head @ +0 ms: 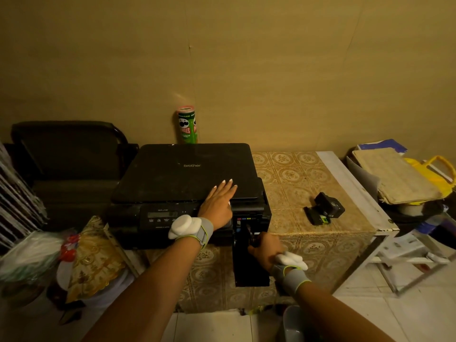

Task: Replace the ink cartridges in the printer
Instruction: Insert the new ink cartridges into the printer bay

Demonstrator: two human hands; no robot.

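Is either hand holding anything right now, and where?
Left hand lies flat on the printer lid, gripping nothing. Right hand reaches into the cartridge bay; its grip is hidden.

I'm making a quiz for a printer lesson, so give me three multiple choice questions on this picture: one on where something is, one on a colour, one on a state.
1. Where is the left hand?
A. flat on the printer lid
B. on the can
C. on the floor

2. What colour is the can behind the printer?
A. blue
B. green
C. white

3. How is the cartridge door?
A. shut
B. missing
C. open, hanging down

Answers: 1 A, palm lies on the lid; 2 B, its body is green; 3 C, it hangs open by the right hand.
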